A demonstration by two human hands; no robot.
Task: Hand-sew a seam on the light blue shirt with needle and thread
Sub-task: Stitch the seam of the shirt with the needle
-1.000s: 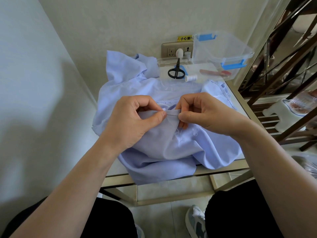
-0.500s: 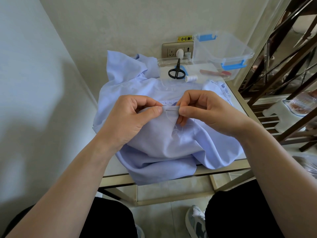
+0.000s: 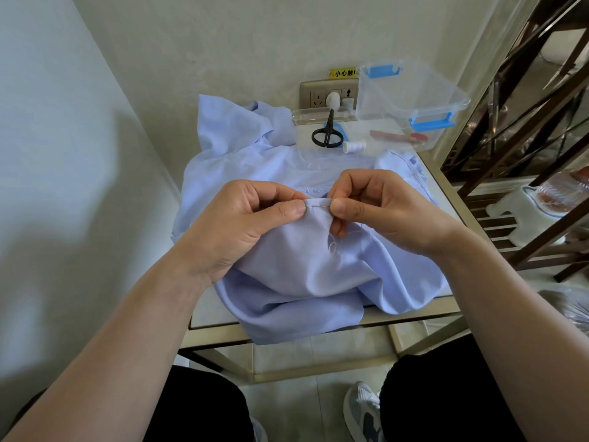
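The light blue shirt (image 3: 306, 275) lies bunched on a small table (image 3: 220, 317), one part hanging over the front edge. My left hand (image 3: 236, 224) pinches a folded edge of the shirt between thumb and fingers. My right hand (image 3: 379, 208) pinches a thin needle (image 3: 318, 205) that lies level along that edge, its tip at my left thumb. Pale thread (image 3: 333, 245) loops loosely on the cloth below my right hand.
Black scissors (image 3: 327, 133), a white thread spool (image 3: 354, 146) and a red tool (image 3: 398, 137) lie at the back on a clear lid. A clear box with blue clips (image 3: 411, 97) stands behind them. A wall socket (image 3: 325, 94) is behind; dark wooden shelving (image 3: 522, 129) stands to the right.
Both hands lifted the folded edge slightly. The needle has come into view between my thumbs and points left along the edge.
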